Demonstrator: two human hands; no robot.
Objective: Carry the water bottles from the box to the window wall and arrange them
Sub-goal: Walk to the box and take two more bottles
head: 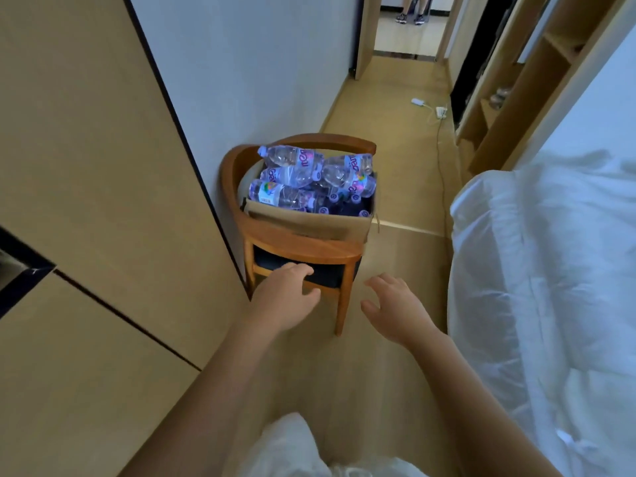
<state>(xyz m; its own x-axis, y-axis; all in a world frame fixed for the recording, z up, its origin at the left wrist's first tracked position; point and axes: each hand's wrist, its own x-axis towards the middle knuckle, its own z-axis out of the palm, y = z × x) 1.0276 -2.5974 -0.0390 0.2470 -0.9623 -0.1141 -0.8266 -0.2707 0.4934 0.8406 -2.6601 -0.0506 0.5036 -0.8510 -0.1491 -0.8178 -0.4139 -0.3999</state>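
A cardboard box (309,223) sits on the seat of a wooden armchair (303,247) that stands against the pale wall, beside tan cabinet panels (89,187). The box is heaped with clear plastic water bottles (296,177) lying on their sides, some piled above its rim, their labels purple and blue; more caps show deeper inside. Both bare hands reach forward in the space before the chair, below the box and not touching it. The left hand (287,296) hovers in front of the chair's front leg with fingers loosely bent, its grip holding nothing. The right hand (395,309) hangs just to the right of that leg, fingers spread and relaxed, its grip likewise empty. A bed with rumpled white bedding (547,287) fills the right side. Down the wood-floored passage a white power strip (440,111) with its cord lies on the floor near open wooden shelves (523,84), and a person's legs and shoes (411,10) show in the far doorway.
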